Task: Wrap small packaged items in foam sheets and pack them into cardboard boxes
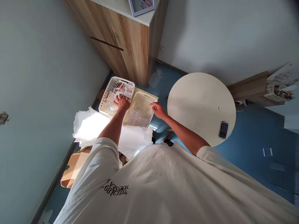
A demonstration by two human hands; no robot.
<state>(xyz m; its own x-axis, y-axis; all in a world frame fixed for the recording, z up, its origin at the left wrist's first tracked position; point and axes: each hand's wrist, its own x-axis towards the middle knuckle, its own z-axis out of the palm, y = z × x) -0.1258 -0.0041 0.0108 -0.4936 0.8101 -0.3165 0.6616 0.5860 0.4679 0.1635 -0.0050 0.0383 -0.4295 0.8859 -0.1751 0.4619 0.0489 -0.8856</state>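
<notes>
My left hand (121,103) reaches into a white perforated plastic basket (102,104), its fingers spread over printed plastic packets (125,90). No packet is visibly gripped. Beside it, a second, cream-coloured basket (141,98) has stacked clear plastic pieces (137,117) at its near end; their exact kind is unclear. My right hand (159,110) is at this basket's right rim, index finger stretched out and the other fingers partly curled. Whether the fingertip presses on the rim is hard to see.
White sheets (91,124) are piled nearer to me, with an open cardboard box (76,165) beyond them at left. On the right stands a round white table (198,102) bearing a blurred dark object (223,129). A wooden cabinet (130,46) rises behind the baskets.
</notes>
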